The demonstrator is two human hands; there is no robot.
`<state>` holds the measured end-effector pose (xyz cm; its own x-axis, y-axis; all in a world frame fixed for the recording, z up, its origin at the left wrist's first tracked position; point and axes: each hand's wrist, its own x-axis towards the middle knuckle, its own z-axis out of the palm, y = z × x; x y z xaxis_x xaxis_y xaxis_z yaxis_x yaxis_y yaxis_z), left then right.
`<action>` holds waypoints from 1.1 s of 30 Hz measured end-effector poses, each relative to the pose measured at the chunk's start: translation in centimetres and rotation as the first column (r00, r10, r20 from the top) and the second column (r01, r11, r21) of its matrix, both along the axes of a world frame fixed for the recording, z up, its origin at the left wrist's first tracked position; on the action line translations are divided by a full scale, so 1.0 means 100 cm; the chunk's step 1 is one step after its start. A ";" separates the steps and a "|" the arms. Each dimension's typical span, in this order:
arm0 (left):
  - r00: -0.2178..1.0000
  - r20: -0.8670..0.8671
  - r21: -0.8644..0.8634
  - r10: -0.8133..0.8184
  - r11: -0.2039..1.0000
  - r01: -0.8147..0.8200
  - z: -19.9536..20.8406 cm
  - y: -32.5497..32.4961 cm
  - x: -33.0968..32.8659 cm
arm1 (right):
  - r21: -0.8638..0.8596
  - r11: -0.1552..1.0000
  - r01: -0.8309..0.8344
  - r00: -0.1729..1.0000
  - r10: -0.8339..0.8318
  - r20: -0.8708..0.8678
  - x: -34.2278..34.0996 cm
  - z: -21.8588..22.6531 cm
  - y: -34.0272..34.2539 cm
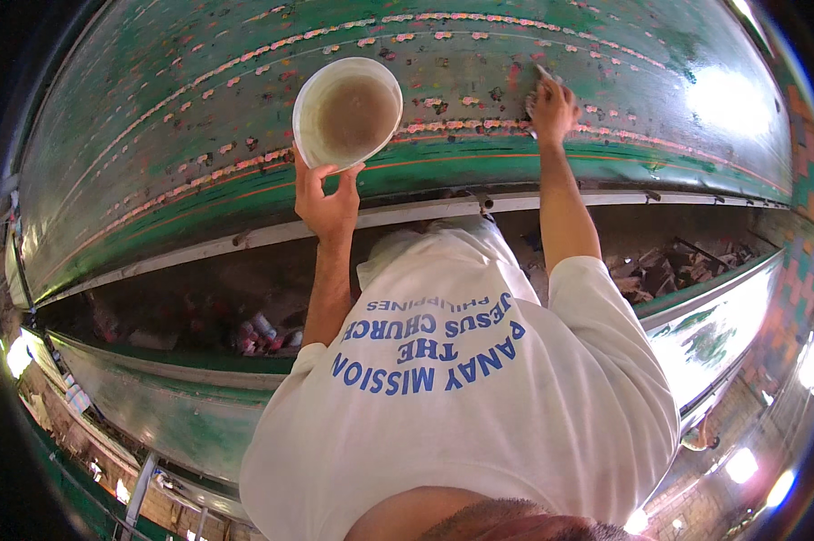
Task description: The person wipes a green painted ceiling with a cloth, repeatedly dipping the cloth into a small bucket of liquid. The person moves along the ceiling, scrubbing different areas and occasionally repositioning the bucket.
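Observation:
My left hand (328, 200) grips the lower rim of a white plastic bucket (310, 137), thumb and fingers pinched on its edge. Cloudy greyish-brown liquid shows inside. The bucket is over the near side of a long green table (479, 160). Farther right, my right hand (554, 110) presses a crumpled pale rag (541, 71) on the tabletop; most of the rag is hidden under the fingers. Around both hands, rows of small pink and white flower-like marks (271, 160) run along the surface, with scattered red and dark smudges.
A pale rail (280, 236) with small pegs edges the table in front of me. Beneath it, a dark gap holds scraps and debris (664, 270). Another green table (168, 392) stands behind me. Bright light glares off the tabletop at right.

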<state>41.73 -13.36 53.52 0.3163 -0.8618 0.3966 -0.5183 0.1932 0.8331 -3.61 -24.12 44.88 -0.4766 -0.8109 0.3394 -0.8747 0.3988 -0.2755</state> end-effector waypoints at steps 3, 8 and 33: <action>0.997 0.070 0.057 -0.021 0.998 0.017 0.008 -0.004 -0.008 | -0.041 0.954 0.296 0.955 -0.295 0.044 -0.010 0.004 0.011; 0.999 -0.018 0.118 -0.046 0.992 0.048 0.009 -0.022 -0.009 | -0.046 0.998 0.033 0.993 -0.028 0.119 0.092 0.007 -0.021; 0.988 0.068 0.397 0.137 0.905 -0.153 0.014 -0.055 -0.020 | 0.044 0.634 -0.772 0.635 0.771 0.034 0.180 0.006 -0.203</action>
<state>39.69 -18.83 54.90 0.4418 -0.8961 0.0427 -0.5474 -0.2315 0.8042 14.37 -44.46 45.46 0.3275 -0.9001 0.2873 -0.8671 -0.4071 -0.2870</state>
